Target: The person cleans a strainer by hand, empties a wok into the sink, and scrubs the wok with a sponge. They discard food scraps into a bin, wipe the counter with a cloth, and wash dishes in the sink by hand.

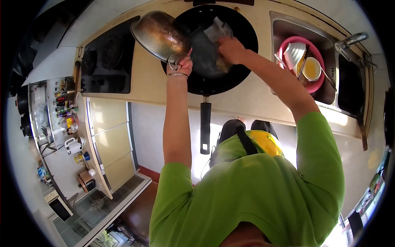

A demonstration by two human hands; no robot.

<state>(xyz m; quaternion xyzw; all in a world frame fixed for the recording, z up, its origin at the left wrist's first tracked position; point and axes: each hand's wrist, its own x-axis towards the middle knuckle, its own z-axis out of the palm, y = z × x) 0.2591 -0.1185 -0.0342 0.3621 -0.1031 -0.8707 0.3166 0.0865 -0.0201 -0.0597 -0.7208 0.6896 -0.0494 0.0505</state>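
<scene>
We're holding the colander point(158, 35) tilted beside and partly over the wok's left side, our left hand point(184, 66) pinching its rim near the wire handle, likely to leave the wok's middle accessible. Our right hand point(231, 50) is reaching into the wok point(242, 37), its fingers touching a clear, crumpled piece point(218, 29); we cannot tell whether that grip is pinching it. The wok is sitting on the surface point(150, 82), its long handle point(205, 127) pointing towards us, probably for easy reach. Rightward, 1 pink basin point(317, 47) is holding dishes in the sink point(284, 31).
</scene>
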